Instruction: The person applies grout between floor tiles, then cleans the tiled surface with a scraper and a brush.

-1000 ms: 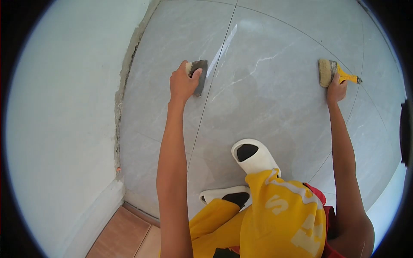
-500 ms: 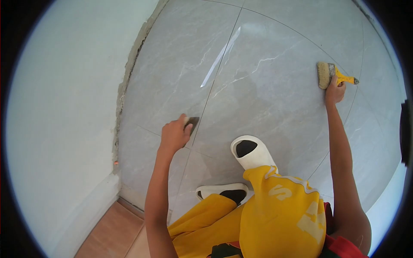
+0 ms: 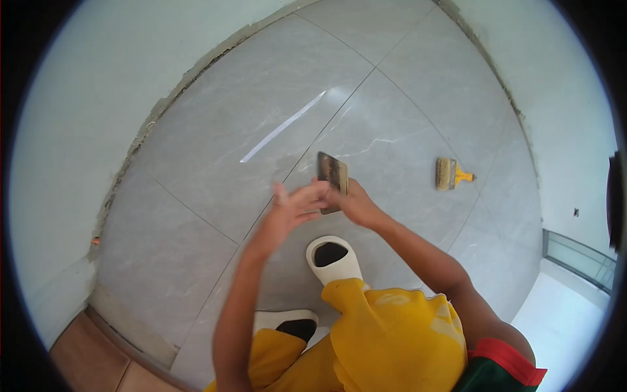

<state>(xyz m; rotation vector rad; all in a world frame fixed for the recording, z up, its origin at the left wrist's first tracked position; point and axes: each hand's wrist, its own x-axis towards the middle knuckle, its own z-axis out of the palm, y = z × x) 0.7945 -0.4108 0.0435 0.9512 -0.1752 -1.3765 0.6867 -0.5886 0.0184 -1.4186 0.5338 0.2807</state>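
While the bare right hand point(image 3: 361, 202) gripped a flat, rectangular, dark-faced tool point(image 3: 333, 171), the blurred left hand point(image 3: 277, 219), fingers spread, overlapped its lower part, contact unclear; beyond, on grey tile flooring point(image 3: 392, 157), lay a wide, pale-bristled, yellow-handled brush point(image 3: 447, 175).

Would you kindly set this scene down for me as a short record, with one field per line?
Surface: grey tiled floor with thin dark joints
Right hand: gripping a flat tool
Left hand: fingers spread, blurred, overlapping the flat tool in view; contact cannot be told
Brush: lying on the floor, in neither hand, yellow handle pointing away from the hands
Footwear: white slippers on both feet
Picture's lower left: brown tiles
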